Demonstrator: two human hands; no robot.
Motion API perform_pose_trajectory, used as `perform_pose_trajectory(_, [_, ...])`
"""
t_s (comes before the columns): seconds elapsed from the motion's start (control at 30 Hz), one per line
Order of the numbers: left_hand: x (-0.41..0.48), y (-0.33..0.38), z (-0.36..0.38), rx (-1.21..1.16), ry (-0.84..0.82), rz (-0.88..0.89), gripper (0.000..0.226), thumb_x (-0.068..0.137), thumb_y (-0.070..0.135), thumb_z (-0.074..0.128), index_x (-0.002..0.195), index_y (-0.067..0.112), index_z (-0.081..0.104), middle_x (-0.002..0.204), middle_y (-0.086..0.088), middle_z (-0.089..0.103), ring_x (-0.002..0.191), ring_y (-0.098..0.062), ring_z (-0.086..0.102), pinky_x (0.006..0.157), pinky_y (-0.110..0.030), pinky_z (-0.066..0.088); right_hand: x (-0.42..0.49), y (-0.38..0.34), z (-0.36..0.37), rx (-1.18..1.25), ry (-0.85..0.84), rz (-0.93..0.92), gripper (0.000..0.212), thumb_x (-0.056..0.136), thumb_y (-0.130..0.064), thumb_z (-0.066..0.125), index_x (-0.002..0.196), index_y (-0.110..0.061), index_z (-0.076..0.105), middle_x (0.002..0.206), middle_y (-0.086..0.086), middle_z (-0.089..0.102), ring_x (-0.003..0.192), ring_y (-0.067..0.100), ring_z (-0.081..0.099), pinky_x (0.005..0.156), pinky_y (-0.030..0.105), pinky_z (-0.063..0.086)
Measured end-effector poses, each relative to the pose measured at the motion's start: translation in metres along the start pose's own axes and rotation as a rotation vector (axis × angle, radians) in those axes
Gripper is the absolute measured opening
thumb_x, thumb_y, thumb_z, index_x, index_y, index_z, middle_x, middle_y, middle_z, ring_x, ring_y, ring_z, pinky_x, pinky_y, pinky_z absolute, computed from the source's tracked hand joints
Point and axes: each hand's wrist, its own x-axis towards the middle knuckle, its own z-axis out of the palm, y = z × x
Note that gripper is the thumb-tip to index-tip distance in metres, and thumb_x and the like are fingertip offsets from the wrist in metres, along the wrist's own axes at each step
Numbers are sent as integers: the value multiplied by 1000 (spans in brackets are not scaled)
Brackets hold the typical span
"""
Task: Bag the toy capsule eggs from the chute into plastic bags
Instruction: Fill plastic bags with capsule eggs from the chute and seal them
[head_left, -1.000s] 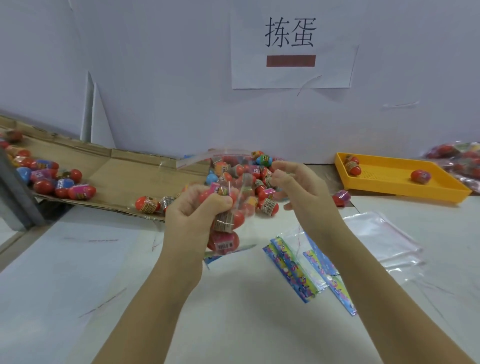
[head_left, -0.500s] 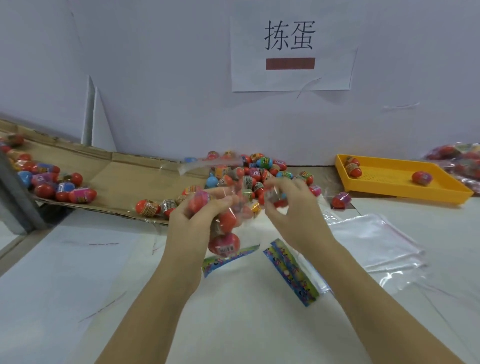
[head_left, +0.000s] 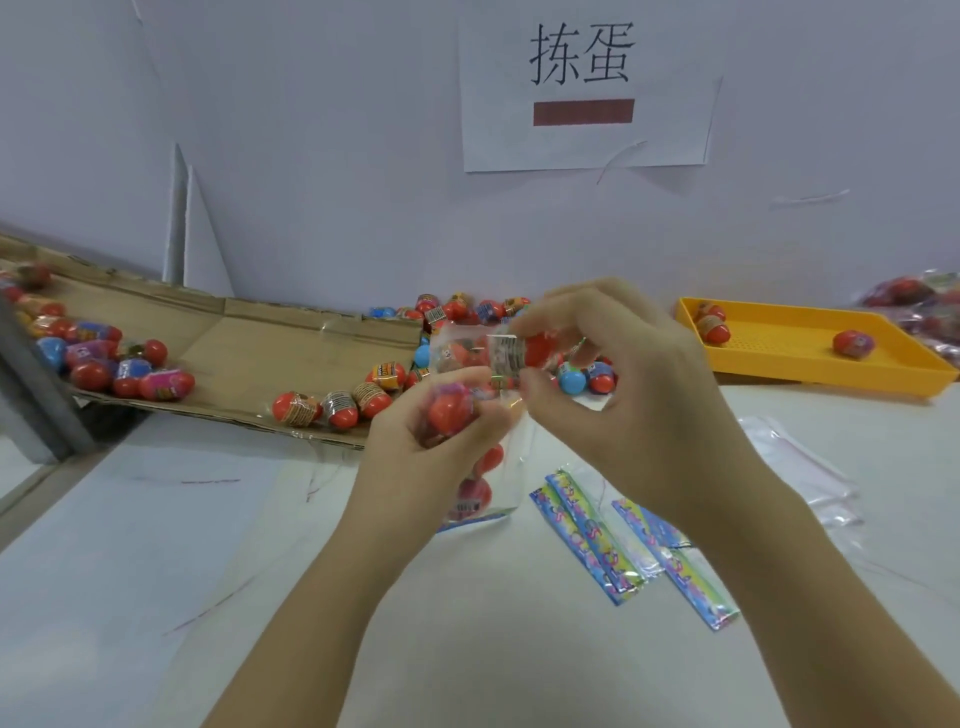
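Clear plastic bag (head_left: 511, 483) gripped by the left hand (head_left: 415, 452) — right hand (head_left: 623, 405) pinches an egg (head_left: 519, 353) at its mouth; a slack grip could spill it.

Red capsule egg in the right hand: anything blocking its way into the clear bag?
Nothing visible. The right hand pinches the red barcode-labelled capsule egg at the mouth of the clear plastic bag, which the left hand holds up; red eggs already inside sit lower down.

L hand (head_left: 431, 447) round clear bag (head_left: 513, 478) of red eggs (head_left: 489, 457), R hand (head_left: 639, 400) w/ labelled egg (head_left: 537, 349), maybe at bag mouth
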Motion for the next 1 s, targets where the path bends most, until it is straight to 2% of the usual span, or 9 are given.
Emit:
perform_pose_trajectory(0.1, [0, 0, -1, 23, -41, 10, 28, 61, 40, 75, 89, 37, 75, 73, 10, 70, 62, -7, 67, 53, -22, 53, 1, 6, -4, -81, -85, 33, 28, 81, -1, 69, 104, -16, 73, 102, -1, 58, 84, 6, 56, 78, 6, 39])
perform_pose_trajectory(0.2, [0, 0, -2, 28, -79, 9, 31, 63, 35, 75, 93, 33, 74, 79, 7, 72, 68, -8, 70, 54, -19, 53, 1, 7, -8, 14, -129, 16, 31, 83, -2, 67, 108, -19, 72, 102, -4, 61, 91, 4, 58, 82, 8, 41])
perform_pose_trajectory(0.4, [1, -1, -3, 82, -96, -33, 48, 62, 38, 75, 109, 31, 66, 82, 18, 72, 68, -6, 72, 55, -18, 54, 3, 2, -13, 381, 15, -12, 33, 80, 2, 63, 99, -25, 67, 100, -2, 67, 91, 18, 63, 80, 31, 48])
perform_pose_trajectory(0.47, [1, 0, -3, 79, -104, -38, 53, 64, 36, 75, 115, 25, 65, 84, 17, 73, 69, -6, 72, 56, -18, 55, 3, 2, -19, 453, -13, 1, 33, 80, 2, 62, 98, -26, 67, 99, -1, 69, 90, 21, 64, 79, 35, 48])
perform_pose_trajectory(0.6, [0, -1, -3, 72, -154, -22, 53, 64, 34, 78, 114, 23, 67, 90, 3, 74, 75, -14, 73, 61, -20, 56, 1, 5, -19, 207, -144, -3, 28, 80, 0, 65, 98, -21, 72, 100, -3, 68, 95, 12, 64, 85, 24, 48])
perform_pose_trajectory(0.7, [-1, 0, -2, 32, -210, -31, 47, 58, 37, 80, 104, 32, 72, 92, -2, 75, 78, -20, 73, 61, -26, 58, 2, 6, -13, 24, -176, -39, 28, 82, 0, 66, 101, -19, 72, 101, -4, 67, 96, 9, 63, 86, 29, 49])
perform_pose_trajectory(0.8, [-2, 1, -3, 39, -245, -23, 41, 57, 42, 78, 98, 38, 73, 89, 2, 75, 77, -18, 74, 61, -27, 58, 2, 5, -14, 55, -205, -21, 27, 83, -3, 64, 102, -20, 72, 98, -5, 69, 93, 11, 65, 84, 34, 50])
perform_pose_trajectory(0.87, [-2, 1, -4, 33, -257, -21, 38, 58, 43, 77, 96, 40, 73, 87, 4, 75, 76, -17, 73, 62, -29, 59, 1, 5, -17, 136, -205, 20, 28, 83, -4, 62, 100, -23, 72, 93, -11, 71, 90, 9, 66, 81, 31, 50])
perform_pose_trajectory(1.0, [-3, 2, -2, 22, -291, 14, 31, 60, 46, 73, 90, 45, 74, 84, 9, 75, 76, -9, 72, 63, -19, 55, 1, 6, -19, 156, -224, 63, 26, 83, -9, 65, 100, -29, 71, 93, -18, 69, 92, 6, 65, 83, 23, 49])
